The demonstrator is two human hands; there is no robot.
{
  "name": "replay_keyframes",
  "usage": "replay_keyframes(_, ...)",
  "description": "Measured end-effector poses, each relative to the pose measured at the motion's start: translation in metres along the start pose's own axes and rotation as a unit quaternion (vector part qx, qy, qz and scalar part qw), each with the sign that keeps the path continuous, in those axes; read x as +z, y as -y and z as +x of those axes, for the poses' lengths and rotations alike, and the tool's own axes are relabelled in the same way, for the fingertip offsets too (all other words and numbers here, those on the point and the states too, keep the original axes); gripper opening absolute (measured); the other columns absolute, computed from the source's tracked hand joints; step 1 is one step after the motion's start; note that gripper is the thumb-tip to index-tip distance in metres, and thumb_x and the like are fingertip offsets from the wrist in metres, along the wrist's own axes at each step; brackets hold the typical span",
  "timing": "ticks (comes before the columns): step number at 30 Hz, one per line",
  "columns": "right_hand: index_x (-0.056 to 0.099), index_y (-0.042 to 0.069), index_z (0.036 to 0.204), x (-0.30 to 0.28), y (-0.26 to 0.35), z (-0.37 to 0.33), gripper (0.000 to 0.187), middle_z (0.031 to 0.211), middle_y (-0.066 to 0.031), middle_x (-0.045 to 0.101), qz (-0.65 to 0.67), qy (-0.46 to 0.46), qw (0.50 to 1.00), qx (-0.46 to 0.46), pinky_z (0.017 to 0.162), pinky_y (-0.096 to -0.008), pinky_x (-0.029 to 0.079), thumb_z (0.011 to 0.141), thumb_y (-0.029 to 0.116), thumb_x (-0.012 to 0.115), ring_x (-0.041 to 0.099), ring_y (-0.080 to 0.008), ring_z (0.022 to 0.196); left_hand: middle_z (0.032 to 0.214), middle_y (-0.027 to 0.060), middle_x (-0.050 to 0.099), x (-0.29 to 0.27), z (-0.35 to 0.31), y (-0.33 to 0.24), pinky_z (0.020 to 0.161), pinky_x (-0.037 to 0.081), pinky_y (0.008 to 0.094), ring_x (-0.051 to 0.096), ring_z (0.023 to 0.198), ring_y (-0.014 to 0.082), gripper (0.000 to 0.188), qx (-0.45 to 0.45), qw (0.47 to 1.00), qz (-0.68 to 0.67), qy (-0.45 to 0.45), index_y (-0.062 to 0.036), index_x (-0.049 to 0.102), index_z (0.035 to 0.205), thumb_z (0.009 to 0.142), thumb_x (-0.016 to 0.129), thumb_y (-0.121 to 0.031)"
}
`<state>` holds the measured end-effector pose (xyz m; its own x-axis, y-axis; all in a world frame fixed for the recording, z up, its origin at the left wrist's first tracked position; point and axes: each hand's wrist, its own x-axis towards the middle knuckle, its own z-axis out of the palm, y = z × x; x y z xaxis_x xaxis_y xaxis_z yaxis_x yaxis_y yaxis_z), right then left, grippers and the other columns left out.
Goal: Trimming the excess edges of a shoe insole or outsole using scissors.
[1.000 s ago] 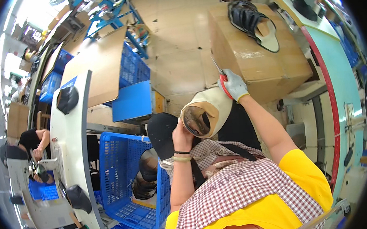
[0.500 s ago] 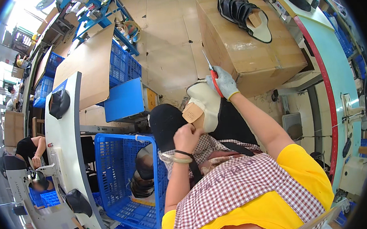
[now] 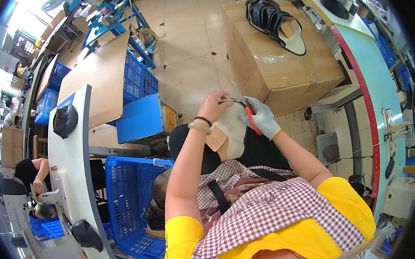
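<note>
Across my lap lies a cream shoe upper (image 3: pixel 236 132), its lining side showing, with a tan tag-like piece (image 3: pixel 216 138) on its left part. At its far end my bare left hand (image 3: pixel 212 107) pinches the edge, where a thin dark strip shows. My right hand (image 3: pixel 264 119), in a pale grey glove, grips red-handled scissors (image 3: pixel 251 119). The blades point away from me, beside the dark strip at the upper's far edge. Whether they are cutting into anything is too small to tell.
Nested dark shoe uppers (image 3: pixel 272 16) lie on a cardboard box (image 3: pixel 295 75) ahead right. A blue plastic crate (image 3: pixel 125 198) with more uppers stands at my left. Sewing tables (image 3: pixel 75 158) flank me; a co-worker (image 3: pixel 30 175) sits far left.
My left hand has moved from the upper's near end to its far edge and pinches there. My right hand and the scissors have shifted slightly nearer and to the right.
</note>
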<state>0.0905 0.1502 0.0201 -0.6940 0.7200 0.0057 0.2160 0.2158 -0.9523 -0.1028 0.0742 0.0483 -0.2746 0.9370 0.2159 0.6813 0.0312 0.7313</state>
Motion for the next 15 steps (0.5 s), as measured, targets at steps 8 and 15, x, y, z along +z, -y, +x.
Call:
replay_keyframes(8,0.055,0.001,0.121,-0.004,0.017,0.004,0.054,0.098,-0.0073,0.064,-0.023,-0.029,0.999,0.036,0.082,-0.0278,0.048,0.073,0.02,0.074,0.059,-0.0135,0.089,0.059,0.0041,0.054,-0.004,0.022,0.038,0.039,0.043,0.0252,0.055,0.045,0.0121,0.021,-0.257,0.853,-0.377,-0.255,-0.0003,0.059,0.074,0.088,0.06,-0.015)
replay_keyframes(15,0.054,0.001,0.121,0.0,0.021,0.005,0.053,0.095,-0.0046,0.064,-0.069,-0.014,0.996,0.047,0.081,-0.0269,0.049,0.075,0.017,0.074,0.058,-0.0115,0.086,0.058,0.0052,0.055,-0.066,0.013,0.078,0.038,0.043,0.0278,0.054,0.042,0.0135,0.017,-0.168,0.856,-0.208,-0.443,0.0003,0.06,0.078,0.09,0.055,-0.01)
